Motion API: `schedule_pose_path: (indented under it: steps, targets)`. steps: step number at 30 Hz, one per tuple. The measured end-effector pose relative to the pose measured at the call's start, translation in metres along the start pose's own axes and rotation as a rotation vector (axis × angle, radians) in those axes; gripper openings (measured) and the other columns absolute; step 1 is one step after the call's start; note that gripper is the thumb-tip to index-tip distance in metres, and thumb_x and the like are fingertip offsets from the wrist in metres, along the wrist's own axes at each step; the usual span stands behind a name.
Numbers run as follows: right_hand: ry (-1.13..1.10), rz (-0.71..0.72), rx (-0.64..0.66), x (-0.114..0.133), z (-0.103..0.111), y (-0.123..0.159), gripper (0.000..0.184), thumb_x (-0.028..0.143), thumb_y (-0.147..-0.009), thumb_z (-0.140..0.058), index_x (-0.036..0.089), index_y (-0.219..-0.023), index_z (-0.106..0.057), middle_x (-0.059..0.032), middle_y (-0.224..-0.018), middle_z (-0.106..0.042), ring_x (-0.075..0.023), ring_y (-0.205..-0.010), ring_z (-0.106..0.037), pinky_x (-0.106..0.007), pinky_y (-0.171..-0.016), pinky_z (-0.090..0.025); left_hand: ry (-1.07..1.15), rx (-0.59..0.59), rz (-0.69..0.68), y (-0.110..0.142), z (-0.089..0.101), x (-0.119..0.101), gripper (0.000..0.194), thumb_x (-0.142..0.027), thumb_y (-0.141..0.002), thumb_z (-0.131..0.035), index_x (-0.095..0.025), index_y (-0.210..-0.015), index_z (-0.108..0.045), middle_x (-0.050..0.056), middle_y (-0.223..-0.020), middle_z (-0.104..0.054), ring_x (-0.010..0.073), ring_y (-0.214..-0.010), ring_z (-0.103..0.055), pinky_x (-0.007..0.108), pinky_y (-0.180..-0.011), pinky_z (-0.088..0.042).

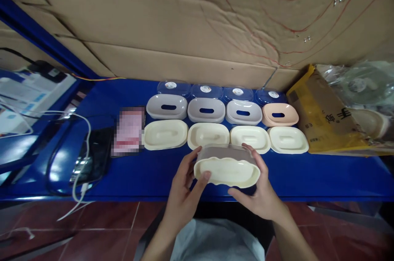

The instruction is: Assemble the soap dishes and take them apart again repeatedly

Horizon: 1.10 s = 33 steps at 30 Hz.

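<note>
Both my hands hold an assembled soap box [227, 166] above the front edge of the blue table [147, 170]; it has a cream base, a grey insert and a clear lid. My left hand [184, 189] grips its left end with the thumb on the cream rim. My right hand [258, 189] wraps its right end from below. Behind it lie three rows: cream bases [166, 134], grey inserts [167, 106] with one peach insert [279, 114], and clear lids [174, 87] at the back.
A black phone [92, 156] with a white cable [83, 138] and a blurred pink card [128, 130] lie at left. A yellow cardboard box [326, 117] and plastic bags [360, 84] stand at right. A cardboard wall [197, 19] backs the table.
</note>
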State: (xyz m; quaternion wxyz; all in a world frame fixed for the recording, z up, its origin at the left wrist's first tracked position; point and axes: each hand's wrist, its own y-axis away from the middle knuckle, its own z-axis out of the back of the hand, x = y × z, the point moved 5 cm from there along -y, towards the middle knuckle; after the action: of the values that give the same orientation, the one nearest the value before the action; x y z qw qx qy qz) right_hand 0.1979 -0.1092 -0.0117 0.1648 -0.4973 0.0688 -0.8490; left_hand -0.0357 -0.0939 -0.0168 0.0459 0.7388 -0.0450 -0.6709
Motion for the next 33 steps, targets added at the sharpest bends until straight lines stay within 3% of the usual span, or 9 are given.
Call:
schedule_pose_path:
  steps: [4, 10, 17, 23, 29, 31, 33]
  targets:
    - [-0.074, -0.108, 0.024, -0.01, -0.003, 0.006, 0.105, 0.03, -0.098, -0.08, 0.038, -0.177, -0.012, -0.0155, -0.176, -0.044, -0.0355, -0.16, -0.049, -0.06, -0.127, -0.049, -0.034, 0.06, -0.091, 0.0, 0.007, -0.002, 0.054, -0.034, -0.102, -0.08, -0.038, -0.154, -0.063, 0.008, -0.156, -0.065, 0.0257, -0.14, -0.068, 0.032, -0.112, -0.06]
    - [-0.131, -0.065, 0.015, -0.008, 0.002, 0.002, 0.076, 0.02, -0.096, -0.077, 0.035, -0.164, -0.045, -0.0137, -0.158, -0.063, -0.0311, -0.144, -0.066, -0.048, -0.117, -0.058, 0.036, 0.139, -0.249, 0.0, 0.008, -0.004, 0.054, -0.023, -0.101, -0.079, -0.041, -0.151, -0.067, 0.008, -0.162, -0.06, 0.0268, -0.151, -0.06, 0.034, -0.12, -0.054]
    - [-0.07, -0.052, 0.003, -0.006, 0.0, 0.001, 0.076, 0.022, -0.094, -0.08, 0.033, -0.161, -0.047, -0.0143, -0.156, -0.065, -0.031, -0.141, -0.069, -0.047, -0.113, -0.063, 0.043, 0.181, -0.179, 0.001, 0.005, -0.002, 0.056, -0.031, -0.105, -0.076, -0.037, -0.159, -0.062, 0.012, -0.169, -0.056, 0.0314, -0.153, -0.058, 0.042, -0.123, -0.052]
    - [0.032, -0.027, 0.163, 0.001, -0.006, 0.0, 0.085, 0.029, -0.098, -0.079, 0.034, -0.171, -0.034, -0.0139, -0.166, -0.057, -0.0307, -0.152, -0.059, -0.047, -0.123, -0.055, 0.089, 0.111, -0.173, -0.006, 0.005, -0.004, 0.052, -0.045, -0.107, -0.071, -0.037, -0.158, -0.062, 0.01, -0.166, -0.06, 0.0299, -0.152, -0.059, 0.038, -0.123, -0.051]
    - [0.004, -0.035, 0.189, 0.003, -0.007, -0.007, 0.081, 0.03, -0.099, -0.078, 0.034, -0.169, -0.038, -0.013, -0.165, -0.059, -0.0309, -0.151, -0.06, -0.049, -0.123, -0.056, 0.049, 0.105, -0.162, -0.005, 0.011, 0.001, 0.056, -0.054, -0.106, -0.071, -0.033, -0.157, -0.063, 0.013, -0.165, -0.06, 0.0343, -0.151, -0.059, 0.046, -0.125, -0.049]
    - [-0.028, -0.01, 0.148, 0.004, 0.001, -0.005, 0.077, 0.033, -0.099, -0.078, 0.035, -0.167, -0.042, -0.012, -0.161, -0.063, -0.031, -0.145, -0.066, -0.047, -0.117, -0.06, 0.08, 0.122, -0.169, -0.004, 0.011, -0.001, 0.056, -0.053, -0.103, -0.075, -0.034, -0.155, -0.065, 0.013, -0.163, -0.062, 0.035, -0.149, -0.061, 0.045, -0.122, -0.053]
    - [-0.017, -0.003, 0.01, 0.007, 0.022, 0.001, 0.069, 0.041, -0.099, -0.078, 0.037, -0.162, -0.05, -0.01, -0.152, -0.07, -0.0304, -0.134, -0.073, -0.043, -0.107, -0.066, 0.125, 0.166, -0.18, -0.004, 0.009, -0.003, 0.056, -0.051, -0.104, -0.075, -0.038, -0.157, -0.062, 0.012, -0.164, -0.061, 0.0351, -0.146, -0.064, 0.045, -0.117, -0.057]
